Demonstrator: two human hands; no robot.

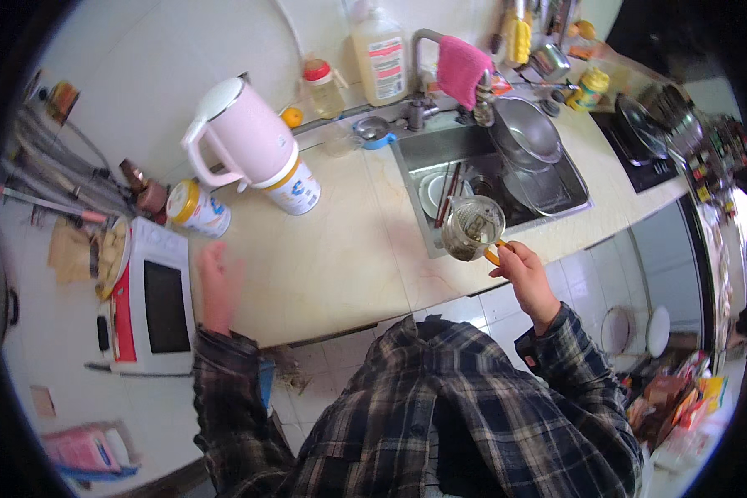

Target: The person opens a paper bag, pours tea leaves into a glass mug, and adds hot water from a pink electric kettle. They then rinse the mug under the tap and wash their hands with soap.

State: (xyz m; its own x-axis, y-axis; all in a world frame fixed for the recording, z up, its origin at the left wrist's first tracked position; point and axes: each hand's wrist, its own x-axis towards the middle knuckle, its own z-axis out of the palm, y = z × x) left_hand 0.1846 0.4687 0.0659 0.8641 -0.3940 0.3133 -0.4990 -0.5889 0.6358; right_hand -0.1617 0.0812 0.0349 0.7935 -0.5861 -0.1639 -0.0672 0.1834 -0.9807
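My right hand (523,277) grips the orange handle of a clear glass jug (473,229). The jug is over the sink's front left corner, with some liquid and a dark clump inside. Below it in the steel sink (432,155) lie white dishes (437,192) and brown chopsticks (451,187). My left hand (216,286), blurred, is over the counter's left end with nothing visible in it. It is nearest a gold-lidded white can (198,208). A pink insulated jug (249,137) appears to stand on a second such can (295,190).
A steel basin (528,132) sits at the sink's back right, near the faucet with a pink cloth (464,68). Along the wall are a large pump bottle (380,59), a red-lidded jar (322,90) and an orange fruit (292,117). A white microwave (162,299) stands left; a stove (635,155) right.
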